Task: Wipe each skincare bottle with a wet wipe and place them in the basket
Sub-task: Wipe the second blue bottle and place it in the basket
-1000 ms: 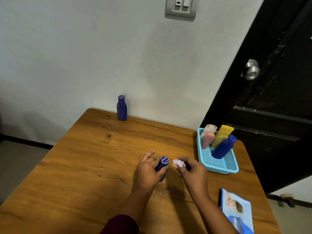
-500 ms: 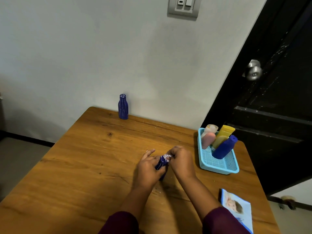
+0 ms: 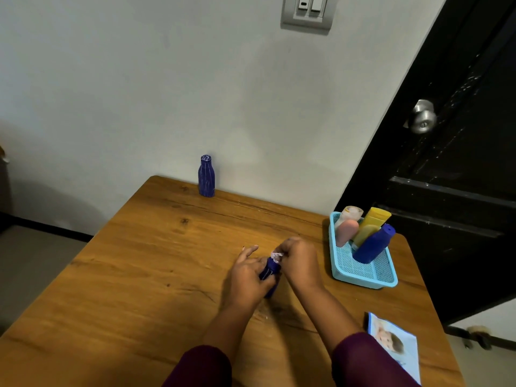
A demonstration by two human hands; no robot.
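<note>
Near the middle of the wooden table (image 3: 139, 275), toward its right edge, a person wiped a small dark-blue bottle (image 3: 269, 270) held tilted between both hands. The left hand (image 3: 248, 277) was wrapped round the bottle's body, one finger sticking out straight. The right hand (image 3: 301, 261) pinched a crumpled wet wipe (image 3: 277, 256) against the bottle's top end.

At the far right corner sat the light-blue basket (image 3: 363, 282) w/ four items leaning inside: a pink tube (image 3: 346, 231), a pale-capped bottle (image 3: 350, 213), a yellow tube (image 3: 372, 223) & a bigger blue bottle (image 3: 372, 245). Those four looked done.

One spare blue bottle (image 3: 206, 175) stood upright at the far edge by the wall, well apart from the hands & apparently not yet wiped. The wipes pack (image 3: 396, 344) lay at the near right corner.

Judging by the layout, approx. two-thirds of the job was behind. The one in hand needed finishing & a trip to the basket, then the spare.
</note>
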